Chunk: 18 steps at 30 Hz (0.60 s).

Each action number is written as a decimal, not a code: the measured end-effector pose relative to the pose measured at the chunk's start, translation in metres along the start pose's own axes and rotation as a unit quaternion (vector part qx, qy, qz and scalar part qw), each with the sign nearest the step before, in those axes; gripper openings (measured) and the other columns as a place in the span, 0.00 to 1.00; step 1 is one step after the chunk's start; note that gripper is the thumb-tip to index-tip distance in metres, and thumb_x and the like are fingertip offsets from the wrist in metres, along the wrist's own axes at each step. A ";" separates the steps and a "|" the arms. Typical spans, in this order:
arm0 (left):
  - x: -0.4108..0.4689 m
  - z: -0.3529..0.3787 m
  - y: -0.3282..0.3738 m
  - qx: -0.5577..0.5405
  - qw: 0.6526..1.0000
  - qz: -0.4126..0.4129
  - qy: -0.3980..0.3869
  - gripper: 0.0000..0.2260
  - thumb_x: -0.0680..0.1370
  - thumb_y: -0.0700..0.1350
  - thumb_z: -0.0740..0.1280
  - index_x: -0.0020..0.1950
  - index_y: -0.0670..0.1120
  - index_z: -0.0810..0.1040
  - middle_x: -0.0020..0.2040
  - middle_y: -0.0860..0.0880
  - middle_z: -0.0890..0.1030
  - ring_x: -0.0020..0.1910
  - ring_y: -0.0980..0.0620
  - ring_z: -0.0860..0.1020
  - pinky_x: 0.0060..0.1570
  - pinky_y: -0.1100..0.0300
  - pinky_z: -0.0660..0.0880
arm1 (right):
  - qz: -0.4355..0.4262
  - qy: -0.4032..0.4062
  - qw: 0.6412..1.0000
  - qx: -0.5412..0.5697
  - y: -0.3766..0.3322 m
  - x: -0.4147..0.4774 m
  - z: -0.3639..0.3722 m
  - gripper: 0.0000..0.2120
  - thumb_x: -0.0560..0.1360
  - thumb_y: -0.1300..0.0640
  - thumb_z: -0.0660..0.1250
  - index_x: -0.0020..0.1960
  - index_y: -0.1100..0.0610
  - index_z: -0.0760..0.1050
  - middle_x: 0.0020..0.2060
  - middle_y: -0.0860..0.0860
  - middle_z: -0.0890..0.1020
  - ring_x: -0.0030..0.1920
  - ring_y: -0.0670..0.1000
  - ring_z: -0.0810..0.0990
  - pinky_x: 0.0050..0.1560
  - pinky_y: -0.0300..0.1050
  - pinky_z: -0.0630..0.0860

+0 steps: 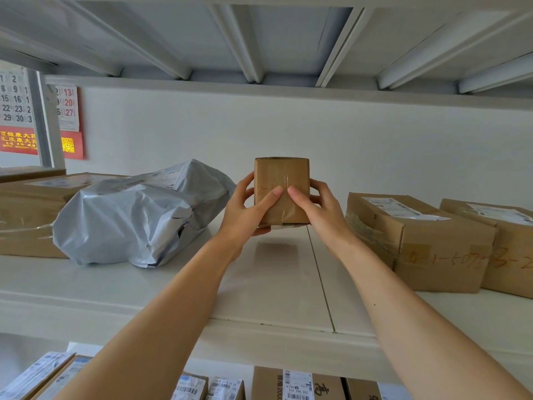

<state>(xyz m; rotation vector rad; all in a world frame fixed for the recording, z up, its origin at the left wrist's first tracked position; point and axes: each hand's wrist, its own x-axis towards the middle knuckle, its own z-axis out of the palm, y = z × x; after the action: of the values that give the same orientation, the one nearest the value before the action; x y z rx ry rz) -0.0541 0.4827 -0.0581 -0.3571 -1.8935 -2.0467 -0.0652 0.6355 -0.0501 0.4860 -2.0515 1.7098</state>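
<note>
A small taped cardboard box (281, 174) stands upright just above the white shelf board (277, 278), with faint orange writing on its front. My left hand (245, 209) grips its left side and bottom, thumb laid across the front. My right hand (317, 207) grips its right side, thumb also on the front. The two thumbs nearly meet in the middle of the box. The fingers behind the box are hidden.
A crumpled grey plastic mailer bag (138, 215) lies left of the box, with flat cartons (26, 215) behind it. Two taped cartons (418, 241) with labels sit to the right. More labelled parcels (297, 383) fill the shelf below. A wall calendar (67, 111) hangs at far left.
</note>
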 end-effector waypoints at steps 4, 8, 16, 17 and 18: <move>-0.002 0.002 0.001 0.005 1.000 0.015 0.000 0.29 0.75 0.56 0.73 0.74 0.61 0.67 0.64 0.57 0.76 0.53 0.56 0.81 0.45 0.56 0.83 | -0.009 0.013 1.000 0.002 0.001 0.000 0.002 0.26 0.77 0.47 0.69 0.71 0.53 0.66 0.51 0.43 0.77 0.49 0.39 0.78 0.37 0.26 0.74; -0.002 0.001 0.000 0.009 1.000 0.019 -0.001 0.28 0.76 0.55 0.72 0.74 0.59 0.66 0.62 0.56 0.76 0.50 0.58 0.81 0.44 0.57 0.83 | -0.008 0.010 1.000 0.005 0.002 0.001 0.005 0.24 0.78 0.50 0.68 0.70 0.54 0.66 0.52 0.46 0.78 0.48 0.39 0.79 0.37 0.27 0.75; 0.003 -0.006 -0.003 0.005 0.999 0.025 -0.042 0.37 0.71 0.43 0.78 0.76 0.55 0.66 0.67 0.57 0.74 0.61 0.53 0.78 0.57 0.49 0.80 | 0.065 0.007 0.994 0.088 0.001 0.002 -0.001 0.25 0.76 0.40 0.66 0.68 0.51 0.68 0.56 0.49 0.81 0.54 0.49 0.82 0.51 0.46 0.81; 0.004 -0.006 -0.004 0.013 0.998 0.024 -0.054 0.39 0.70 0.41 0.79 0.77 0.54 0.65 0.65 0.58 0.75 0.61 0.53 0.78 0.58 0.50 0.79 | 0.081 0.012 0.992 0.101 0.001 0.002 -0.002 0.27 0.76 0.36 0.65 0.68 0.50 0.69 0.56 0.49 0.81 0.55 0.51 0.82 0.55 0.51 0.81; 0.005 -0.006 -0.005 0.023 0.997 0.022 -0.068 0.40 0.70 0.40 0.79 0.77 0.53 0.65 0.62 0.58 0.76 0.60 0.55 0.78 0.59 0.51 0.79 | 0.096 0.014 0.990 0.106 0.000 0.002 -0.002 0.29 0.75 0.32 0.63 0.67 0.49 0.71 0.56 0.49 0.82 0.56 0.52 0.82 0.57 0.55 0.80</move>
<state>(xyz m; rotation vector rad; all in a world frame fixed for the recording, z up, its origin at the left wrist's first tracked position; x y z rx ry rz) -0.0605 0.4764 -0.0609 -0.5334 -1.9886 -1.9924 -0.0666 0.6372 -0.0486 0.3351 -1.9617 2.0487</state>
